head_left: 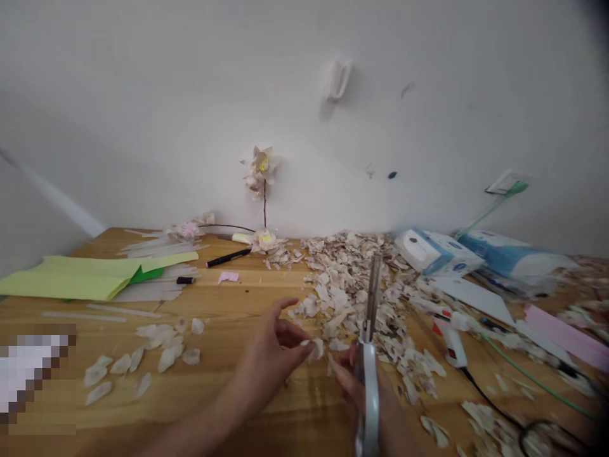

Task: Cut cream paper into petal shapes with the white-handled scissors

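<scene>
My left hand (271, 355) pinches a small white paper petal (314, 348) between thumb and fingers, just above the wooden table (247, 298). My right hand (375, 406) grips a pair of scissors (370, 355) with white handles, the blades pointing up and away beside the petal. A large heap of cut petals and paper scraps (352, 285) lies right behind both hands. Several finished petals (143, 362) are laid out to the left.
A paper flower on a stem (261, 168) leans against the wall. Yellow-green paper sheets (90, 274), a black marker (228, 257) and white strips lie at left. Tissue packs (438, 252), a glue gun (451, 343) and green cable (533, 381) crowd the right.
</scene>
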{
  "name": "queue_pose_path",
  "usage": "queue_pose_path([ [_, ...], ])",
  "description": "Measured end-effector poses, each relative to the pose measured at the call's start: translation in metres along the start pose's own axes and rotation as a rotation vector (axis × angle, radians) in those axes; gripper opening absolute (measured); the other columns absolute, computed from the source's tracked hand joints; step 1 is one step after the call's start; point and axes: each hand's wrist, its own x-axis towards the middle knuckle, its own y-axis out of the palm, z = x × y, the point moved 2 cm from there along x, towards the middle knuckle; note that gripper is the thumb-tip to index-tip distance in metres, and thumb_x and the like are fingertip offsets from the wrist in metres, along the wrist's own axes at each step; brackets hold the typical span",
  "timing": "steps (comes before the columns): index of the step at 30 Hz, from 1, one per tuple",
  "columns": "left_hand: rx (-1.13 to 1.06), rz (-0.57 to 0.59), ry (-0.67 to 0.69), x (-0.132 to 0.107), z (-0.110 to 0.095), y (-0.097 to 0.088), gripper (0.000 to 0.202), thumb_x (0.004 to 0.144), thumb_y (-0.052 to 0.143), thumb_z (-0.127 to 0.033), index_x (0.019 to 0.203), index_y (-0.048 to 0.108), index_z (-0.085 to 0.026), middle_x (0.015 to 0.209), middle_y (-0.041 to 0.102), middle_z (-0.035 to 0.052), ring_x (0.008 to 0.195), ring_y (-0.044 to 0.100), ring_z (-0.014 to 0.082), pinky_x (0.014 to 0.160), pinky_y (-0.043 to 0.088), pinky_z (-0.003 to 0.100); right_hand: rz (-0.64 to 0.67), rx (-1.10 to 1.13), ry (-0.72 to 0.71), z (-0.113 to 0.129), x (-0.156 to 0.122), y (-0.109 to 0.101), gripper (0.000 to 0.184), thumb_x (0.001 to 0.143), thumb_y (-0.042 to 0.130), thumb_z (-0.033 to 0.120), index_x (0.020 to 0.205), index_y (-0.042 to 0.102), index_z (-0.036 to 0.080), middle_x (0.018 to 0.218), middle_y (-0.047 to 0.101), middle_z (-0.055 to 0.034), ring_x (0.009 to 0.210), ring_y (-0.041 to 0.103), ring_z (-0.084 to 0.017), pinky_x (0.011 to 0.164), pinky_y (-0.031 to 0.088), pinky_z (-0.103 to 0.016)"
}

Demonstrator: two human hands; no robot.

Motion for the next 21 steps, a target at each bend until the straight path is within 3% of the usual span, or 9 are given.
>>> queue_pose_path([
  [7,0.085,0.062,-0.047,-0.004,0.017,0.014,0.064,0.060,0.067,-0.015,0.119,0.042,-0.012,0.063,0.063,-0.0023,0.057,0.058,0.0131,0.052,0.044,0.023,0.029,0.151,0.152,0.023,-0.002,0.000,0.029,0.051,0.073,0.025,0.071,0.052,0.022,0.065,0.065,0.0013,0.059,0.061,-0.017,0.058,0.050,-0.028],
  [12,0.045,0.078,-0.092,0.000,0.018,0.009,0.071,0.060,0.068,-0.017,0.125,0.040,-0.012,0.069,0.069,0.0018,0.051,0.056,0.0111,0.049,0.043,0.022,0.017,0.123,0.181,0.018,-0.003,0.000,0.027,0.054,0.069,0.022,0.075,0.051,0.022,0.065,0.064,0.0028,0.059,0.060,-0.016,0.056,0.049,-0.025],
  [21,0.054,0.220,-0.167,0.006,0.022,0.000,0.083,0.065,0.068,-0.023,0.137,0.027,-0.013,0.083,0.073,0.0092,0.048,0.058,0.0114,0.045,0.044,0.023,0.039,0.131,0.163,0.014,-0.001,-0.001,0.029,0.055,0.068,0.017,0.078,0.050,0.023,0.068,0.065,0.0032,0.061,0.061,-0.017,0.057,0.050,-0.027],
])
